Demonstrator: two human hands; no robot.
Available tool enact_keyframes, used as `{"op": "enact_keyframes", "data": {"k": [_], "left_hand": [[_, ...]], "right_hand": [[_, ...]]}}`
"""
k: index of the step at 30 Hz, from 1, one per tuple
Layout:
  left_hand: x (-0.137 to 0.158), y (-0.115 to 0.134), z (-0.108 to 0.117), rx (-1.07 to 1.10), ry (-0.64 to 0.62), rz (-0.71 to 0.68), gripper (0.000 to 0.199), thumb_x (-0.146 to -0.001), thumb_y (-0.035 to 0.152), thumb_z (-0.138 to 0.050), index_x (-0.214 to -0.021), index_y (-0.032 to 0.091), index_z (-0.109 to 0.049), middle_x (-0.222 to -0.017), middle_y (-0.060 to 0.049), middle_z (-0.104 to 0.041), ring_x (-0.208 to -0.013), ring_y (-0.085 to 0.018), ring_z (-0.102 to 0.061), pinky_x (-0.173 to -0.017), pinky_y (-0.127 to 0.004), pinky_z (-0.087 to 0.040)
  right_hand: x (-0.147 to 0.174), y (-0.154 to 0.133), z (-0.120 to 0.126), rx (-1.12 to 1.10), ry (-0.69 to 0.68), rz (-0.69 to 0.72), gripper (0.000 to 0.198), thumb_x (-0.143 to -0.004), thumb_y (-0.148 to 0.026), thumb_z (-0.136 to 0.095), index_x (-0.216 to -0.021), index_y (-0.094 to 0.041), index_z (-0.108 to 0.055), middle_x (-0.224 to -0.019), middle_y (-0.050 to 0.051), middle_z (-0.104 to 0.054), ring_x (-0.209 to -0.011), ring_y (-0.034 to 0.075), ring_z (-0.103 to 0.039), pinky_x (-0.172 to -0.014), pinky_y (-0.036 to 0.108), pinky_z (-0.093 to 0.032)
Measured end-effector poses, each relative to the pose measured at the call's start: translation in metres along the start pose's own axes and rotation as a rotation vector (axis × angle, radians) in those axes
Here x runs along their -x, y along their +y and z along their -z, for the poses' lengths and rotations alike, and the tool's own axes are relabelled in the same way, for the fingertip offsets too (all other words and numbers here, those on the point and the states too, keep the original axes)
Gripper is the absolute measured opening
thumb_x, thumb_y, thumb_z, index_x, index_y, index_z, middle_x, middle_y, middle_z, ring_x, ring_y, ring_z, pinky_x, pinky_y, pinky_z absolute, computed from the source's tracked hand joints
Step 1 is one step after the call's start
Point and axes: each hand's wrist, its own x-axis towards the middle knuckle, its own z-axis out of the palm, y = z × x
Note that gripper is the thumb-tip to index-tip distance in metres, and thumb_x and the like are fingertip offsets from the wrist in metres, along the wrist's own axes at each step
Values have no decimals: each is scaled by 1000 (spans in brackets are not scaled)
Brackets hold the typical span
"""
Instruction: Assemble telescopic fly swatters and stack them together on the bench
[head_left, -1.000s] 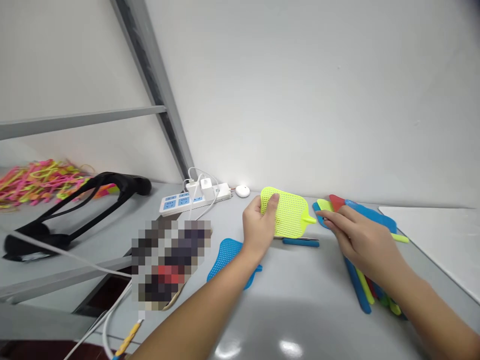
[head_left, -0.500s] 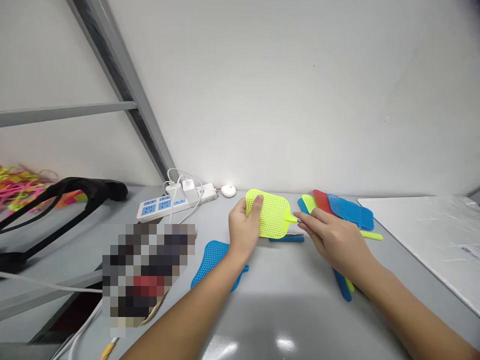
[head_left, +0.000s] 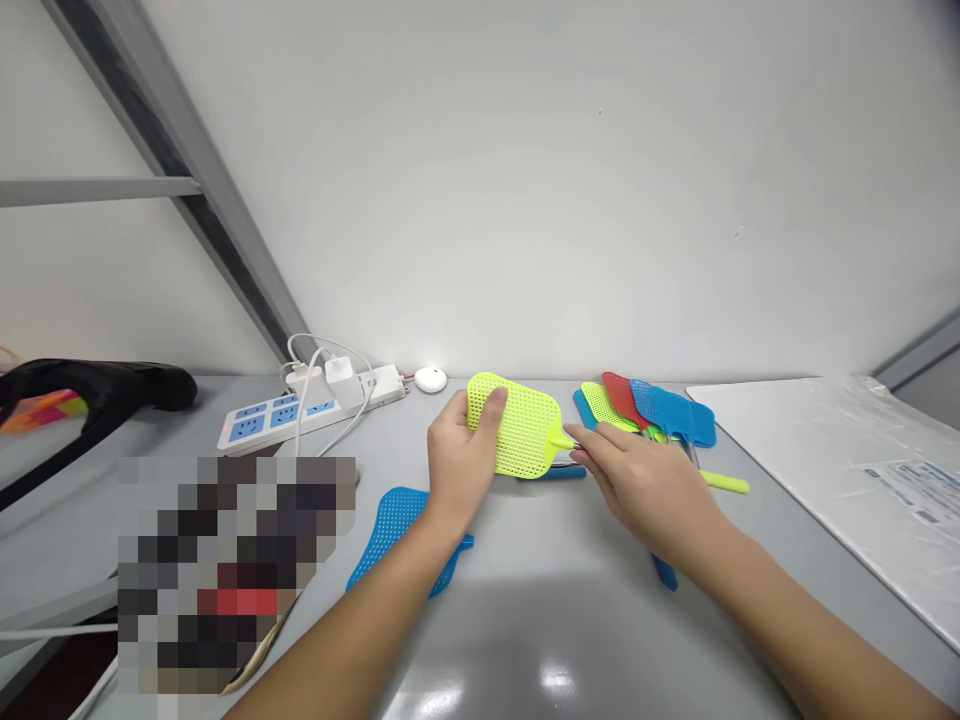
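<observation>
A yellow-green fly swatter (head_left: 525, 430) is held up over the grey table, its perforated head facing me. My left hand (head_left: 465, 450) grips the far left side of that head, thumb on the front. At the neck, my right hand (head_left: 637, 475) pinches the thin metal rod; the rest of the rod is hidden by the fingers. Below the held swatter lies a blue handle (head_left: 564, 472) with a metal rod. A blue swatter head (head_left: 397, 525) rests partly beneath my left forearm. Beyond my right hand lie several swatters, among them a red one (head_left: 621, 395) and a blue one (head_left: 664, 408).
A white power strip (head_left: 352, 400) with plugged-in chargers and a round white device (head_left: 430, 379) sit near the wall. At right lies a plastic-wrapped white board (head_left: 810, 440). Black frames (head_left: 97, 390) and a blurred-out item stand at left, beside a grey metal post (head_left: 202, 210).
The view has shifted to the right, so things appear further left. Both hands keep their hold on the yellow-green fly swatter, with little change in pose.
</observation>
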Motion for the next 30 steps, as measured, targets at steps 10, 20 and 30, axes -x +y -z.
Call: {"op": "enact_keyframes", "data": {"k": [10, 20, 30], "left_hand": [[-3, 1, 5, -91, 11, -77, 36, -84, 53, -61, -76, 19, -60, -64, 2, -58, -58, -12, -53, -51, -20, -40], [-16, -5, 6, -4, -56, 153, 42, -80, 56, -65, -103, 22, -57, -74, -4, -69, -60, -20, -67, -46, -24, -47], [-19, -1, 10, -69, -214, 323, 37, -83, 49, -62, -105, 19, -59, -78, -6, -70, -60, -20, -66, -49, -26, -48]], "right_hand": [[-1, -8, 7, -214, -129, -108, 23, -100, -32, -42, -113, -20, -57, -90, 2, -70, -70, 17, -64, -53, 28, -33], [-3, 0, 6, -129, 93, 19, 16, -96, -19, -47, -89, -19, -61, -75, 1, -64, -67, 14, -56, -48, 26, -20], [-4, 5, -2, -68, 261, 98, 17, -93, -12, -52, -81, -17, -63, -75, 1, -67, -69, 14, -53, -55, 28, -29]]}}
